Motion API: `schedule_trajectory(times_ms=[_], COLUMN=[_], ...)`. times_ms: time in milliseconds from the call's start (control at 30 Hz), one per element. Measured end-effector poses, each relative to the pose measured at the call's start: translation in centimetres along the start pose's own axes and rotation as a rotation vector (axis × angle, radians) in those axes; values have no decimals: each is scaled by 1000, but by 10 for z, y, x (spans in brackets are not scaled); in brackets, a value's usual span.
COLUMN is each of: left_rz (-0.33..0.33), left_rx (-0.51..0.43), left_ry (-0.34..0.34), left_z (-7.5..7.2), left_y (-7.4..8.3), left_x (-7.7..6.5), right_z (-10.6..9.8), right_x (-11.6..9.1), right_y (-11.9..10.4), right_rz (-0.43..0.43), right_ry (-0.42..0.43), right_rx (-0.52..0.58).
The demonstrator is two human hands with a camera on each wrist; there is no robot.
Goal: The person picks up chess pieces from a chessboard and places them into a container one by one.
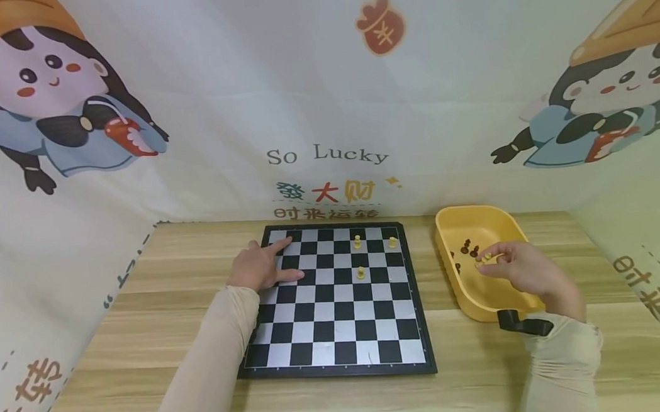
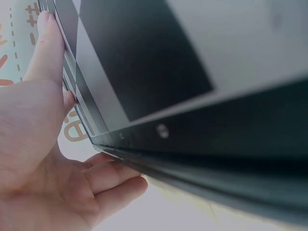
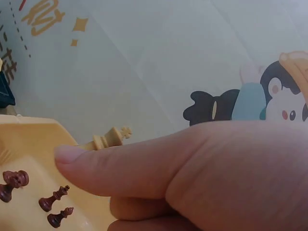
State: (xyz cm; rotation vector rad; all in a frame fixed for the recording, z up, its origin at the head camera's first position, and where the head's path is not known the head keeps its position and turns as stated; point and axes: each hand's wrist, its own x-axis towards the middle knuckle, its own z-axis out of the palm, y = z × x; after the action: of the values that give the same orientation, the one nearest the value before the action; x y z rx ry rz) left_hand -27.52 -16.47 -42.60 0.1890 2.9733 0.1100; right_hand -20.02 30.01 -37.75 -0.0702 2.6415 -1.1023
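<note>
My right hand [image 1: 529, 272] is over the yellow bin and pinches a pale yellow chess king [image 3: 108, 139] between thumb and fingers. The cross on its top points away from the hand, and its base is hidden by the thumb. On the left side of the black-and-white chessboard [image 1: 336, 309], my left hand [image 1: 251, 267] rests with thumb and index finger stretched over the squares. Its other fingers lie against the board's edge in the left wrist view. Three pale pieces stand on the far part of the board, one of them a chess piece [image 1: 360, 273] nearest me.
The yellow bin [image 1: 469, 308] stands on the wooden table [image 1: 161, 317], right of the board. Several dark chess pieces lie in it, among them a dark king [image 3: 54, 198]. A printed cloth [image 1: 216, 99] hangs behind the table and along both sides.
</note>
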Motion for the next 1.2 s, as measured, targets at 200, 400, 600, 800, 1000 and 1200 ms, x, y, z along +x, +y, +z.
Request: schedule_trajectory(times_ms=[200, 400, 600, 800, 1000, 1200], left_rz=[-16, -23, -24, -36, -41, -42], left_rx=[-6, -20, -17, -12, -17, -16], left_ry=[-12, -41, -28, -32, -30, -16], left_z=[0, 0, -1, -3, -3, -2], left_y=[0, 2, 1, 1, 3, 1], left_x=[0, 1, 1, 0, -2, -2], right_z=[-2, -5, -11, -18, -23, -27], right_x=[3, 8, 20, 30, 37, 45], right_y=[1, 6, 9, 9, 9, 6], right_rz=[-13, -33, -18, 8, 15, 33], right_ry=[-27, -3, -24, -67, -126, -172], right_rx=[-20, -77, -96, -74, -97, -135])
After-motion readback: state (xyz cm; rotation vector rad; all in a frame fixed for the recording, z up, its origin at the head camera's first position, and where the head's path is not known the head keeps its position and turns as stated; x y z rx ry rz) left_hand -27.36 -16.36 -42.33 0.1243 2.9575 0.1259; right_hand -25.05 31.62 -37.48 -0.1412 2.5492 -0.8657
